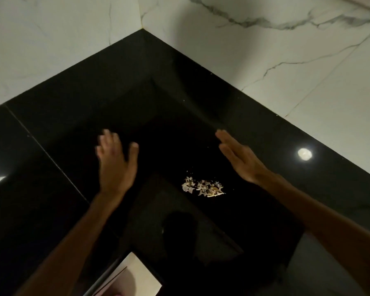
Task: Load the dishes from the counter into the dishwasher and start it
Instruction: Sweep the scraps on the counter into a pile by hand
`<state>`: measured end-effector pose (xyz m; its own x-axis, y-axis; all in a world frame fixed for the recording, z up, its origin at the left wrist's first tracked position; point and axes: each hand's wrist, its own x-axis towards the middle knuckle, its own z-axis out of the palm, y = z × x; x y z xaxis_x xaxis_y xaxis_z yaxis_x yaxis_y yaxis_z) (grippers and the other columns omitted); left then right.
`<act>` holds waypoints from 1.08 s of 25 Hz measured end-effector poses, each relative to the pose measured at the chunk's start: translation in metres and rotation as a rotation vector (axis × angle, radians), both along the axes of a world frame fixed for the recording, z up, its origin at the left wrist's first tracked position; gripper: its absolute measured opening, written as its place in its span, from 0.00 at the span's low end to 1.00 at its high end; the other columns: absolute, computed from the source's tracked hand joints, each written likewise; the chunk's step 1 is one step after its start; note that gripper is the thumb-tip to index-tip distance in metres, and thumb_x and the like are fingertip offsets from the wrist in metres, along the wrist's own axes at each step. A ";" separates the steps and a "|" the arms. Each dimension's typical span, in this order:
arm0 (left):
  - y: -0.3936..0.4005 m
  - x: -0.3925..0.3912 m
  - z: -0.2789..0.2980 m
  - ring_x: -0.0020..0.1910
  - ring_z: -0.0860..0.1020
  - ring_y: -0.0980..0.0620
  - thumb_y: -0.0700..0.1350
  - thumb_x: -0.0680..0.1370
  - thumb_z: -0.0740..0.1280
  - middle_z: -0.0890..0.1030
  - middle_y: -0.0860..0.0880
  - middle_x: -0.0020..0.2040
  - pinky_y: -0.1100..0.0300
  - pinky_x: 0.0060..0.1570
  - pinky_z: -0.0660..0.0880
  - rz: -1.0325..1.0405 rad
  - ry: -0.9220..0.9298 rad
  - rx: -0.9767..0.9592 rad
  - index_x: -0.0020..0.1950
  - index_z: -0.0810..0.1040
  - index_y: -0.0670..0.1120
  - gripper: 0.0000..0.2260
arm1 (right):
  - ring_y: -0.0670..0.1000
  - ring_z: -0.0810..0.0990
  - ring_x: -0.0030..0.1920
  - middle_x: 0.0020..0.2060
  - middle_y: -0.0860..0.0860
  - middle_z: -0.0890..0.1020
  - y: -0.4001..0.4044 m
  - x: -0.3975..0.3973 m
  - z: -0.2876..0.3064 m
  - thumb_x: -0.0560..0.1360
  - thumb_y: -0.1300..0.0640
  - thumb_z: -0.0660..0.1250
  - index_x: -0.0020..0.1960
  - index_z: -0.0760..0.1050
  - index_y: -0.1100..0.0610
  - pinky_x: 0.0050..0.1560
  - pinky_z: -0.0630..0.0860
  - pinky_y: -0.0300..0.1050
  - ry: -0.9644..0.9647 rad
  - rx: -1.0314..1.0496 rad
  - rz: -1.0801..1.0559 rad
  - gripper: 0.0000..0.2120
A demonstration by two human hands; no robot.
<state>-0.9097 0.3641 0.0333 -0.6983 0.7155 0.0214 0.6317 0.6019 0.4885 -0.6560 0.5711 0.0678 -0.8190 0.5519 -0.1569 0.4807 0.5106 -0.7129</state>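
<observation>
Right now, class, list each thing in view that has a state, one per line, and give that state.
Left hand: open, fingers spread, blurred, holding nothing.
Right hand: open, fingers straight, holding nothing.
Scraps: small loose pile on the counter, between the hands, untouched.
Black counter: glossy, no dishes in view.

Corner counter (201, 86), walls (62, 39) behind it on both sides, meeting at the far corner. Small scrap pile (203, 187) on the counter, near centre. Left hand (115, 163) left of the pile, right hand (241, 159) right of it, both above the counter, pile between them and nearer the viewer.
</observation>
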 end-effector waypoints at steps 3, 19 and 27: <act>0.007 -0.061 -0.002 0.79 0.42 0.47 0.66 0.80 0.42 0.43 0.42 0.80 0.49 0.77 0.43 0.129 0.030 -0.291 0.79 0.44 0.39 0.38 | 0.44 0.39 0.77 0.79 0.50 0.44 0.040 -0.055 -0.028 0.83 0.39 0.44 0.80 0.43 0.55 0.78 0.39 0.48 -0.220 0.281 0.088 0.32; 0.011 0.095 -0.006 0.77 0.35 0.57 0.63 0.81 0.41 0.39 0.51 0.79 0.65 0.71 0.31 -0.472 0.013 -0.175 0.79 0.42 0.46 0.32 | 0.41 0.42 0.78 0.79 0.46 0.50 -0.019 -0.033 -0.030 0.84 0.44 0.46 0.80 0.50 0.52 0.78 0.40 0.43 -0.137 0.301 0.437 0.27; 0.002 0.100 -0.006 0.77 0.47 0.61 0.62 0.80 0.40 0.52 0.55 0.79 0.68 0.73 0.38 -0.347 -0.160 0.011 0.79 0.56 0.48 0.31 | 0.38 0.56 0.76 0.76 0.43 0.62 -0.038 0.036 -0.014 0.84 0.44 0.47 0.76 0.63 0.49 0.77 0.53 0.43 -0.025 -0.012 0.076 0.23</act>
<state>-0.8096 0.3661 0.0274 -0.4099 0.9102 -0.0595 0.7122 0.3601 0.6025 -0.6202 0.5328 0.0534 -0.8541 0.4863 -0.1843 0.4587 0.5374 -0.7077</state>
